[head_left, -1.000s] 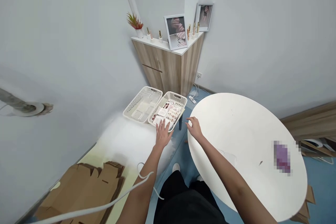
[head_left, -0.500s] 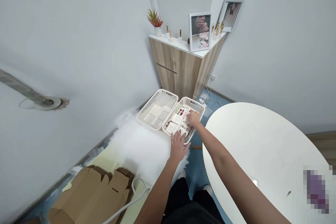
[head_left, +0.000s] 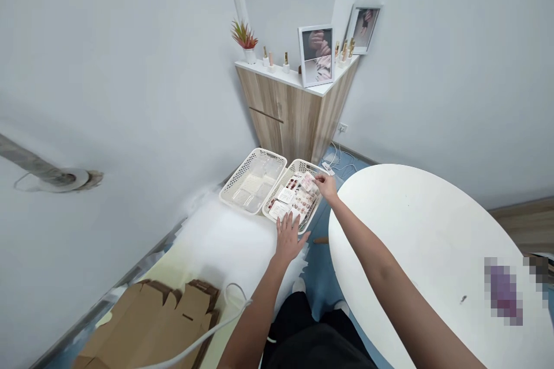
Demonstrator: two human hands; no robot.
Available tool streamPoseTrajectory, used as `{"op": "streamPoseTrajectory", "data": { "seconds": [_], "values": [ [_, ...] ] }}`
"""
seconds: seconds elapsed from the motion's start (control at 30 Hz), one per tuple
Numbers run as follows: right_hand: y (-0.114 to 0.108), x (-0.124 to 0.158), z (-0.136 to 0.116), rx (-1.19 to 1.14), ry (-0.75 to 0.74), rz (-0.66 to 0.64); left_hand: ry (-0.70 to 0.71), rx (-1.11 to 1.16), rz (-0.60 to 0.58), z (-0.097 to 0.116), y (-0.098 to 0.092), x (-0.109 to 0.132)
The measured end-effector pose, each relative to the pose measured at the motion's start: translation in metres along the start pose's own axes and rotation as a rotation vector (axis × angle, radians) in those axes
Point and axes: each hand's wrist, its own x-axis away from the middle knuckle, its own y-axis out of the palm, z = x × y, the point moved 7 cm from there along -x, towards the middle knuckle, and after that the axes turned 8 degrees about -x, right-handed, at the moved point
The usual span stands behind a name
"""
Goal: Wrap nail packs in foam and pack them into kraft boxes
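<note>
Right hand is pinching a pink card packet in the right basket; left hand, fingers spread open, is apparently steadying that basket's near rim.

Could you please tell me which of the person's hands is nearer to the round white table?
The right hand is nearer, just off the table's edge at the far side of the basket of nail cards. The left hand is farther, at that basket's near rim.
</note>
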Motion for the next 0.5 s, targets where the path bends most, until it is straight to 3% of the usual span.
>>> {"op": "streamPoseTrajectory", "data": {
  "seconds": [0.1, 0.23, 0.33, 0.5],
  "values": [
    [-0.022, 0.015, -0.009, -0.177, 0.019, -0.13, 0.068, -0.052, -0.002, 0.022, -0.007, -0.007],
    [-0.05, 0.061, -0.013, -0.272, 0.117, -0.461, 0.208, -0.033, -0.093, 0.067, -0.001, -0.012],
    [-0.081, 0.102, -0.006, -0.274, 0.171, -0.58, 0.287, -0.02, -0.237, 0.095, 0.026, -0.006],
    [-0.141, 0.163, 0.034, -0.317, 0.267, -0.519, 0.431, -0.069, -0.42, 0.115, 0.093, 0.023]
  ]
}}
